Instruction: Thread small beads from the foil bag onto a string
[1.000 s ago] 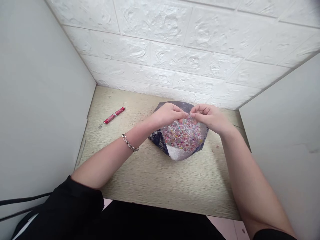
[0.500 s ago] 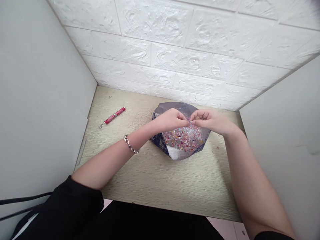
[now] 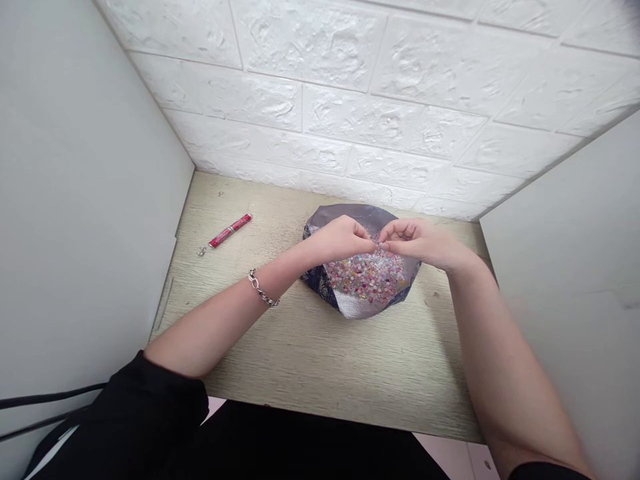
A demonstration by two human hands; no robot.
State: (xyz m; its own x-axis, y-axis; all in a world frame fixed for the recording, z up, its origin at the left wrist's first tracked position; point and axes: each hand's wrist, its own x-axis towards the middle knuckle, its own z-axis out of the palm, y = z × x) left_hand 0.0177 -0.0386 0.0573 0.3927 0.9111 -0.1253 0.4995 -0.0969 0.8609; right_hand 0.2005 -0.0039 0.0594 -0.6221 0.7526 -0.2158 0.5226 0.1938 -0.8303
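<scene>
A dark bag with a silvery grey inside lies opened out on the wooden table. Many small pink, white, yellow and purple beads are heaped in it. Above the beads, my left hand is closed, thumb and forefinger pinched together. My right hand meets it from the right, also in a pinch, fingertips nearly touching those of my left hand. Whatever sits between the fingertips is too small to make out. A chain bracelet is round my left wrist.
On the left of the table lies a red tube-like item, with a small silvery piece by its lower end. A white brick-patterned wall stands behind, with pale panels at both sides.
Both hands have barely moved; their fingertips have shifted very slightly to the left. The bag and the red item are where they were.
</scene>
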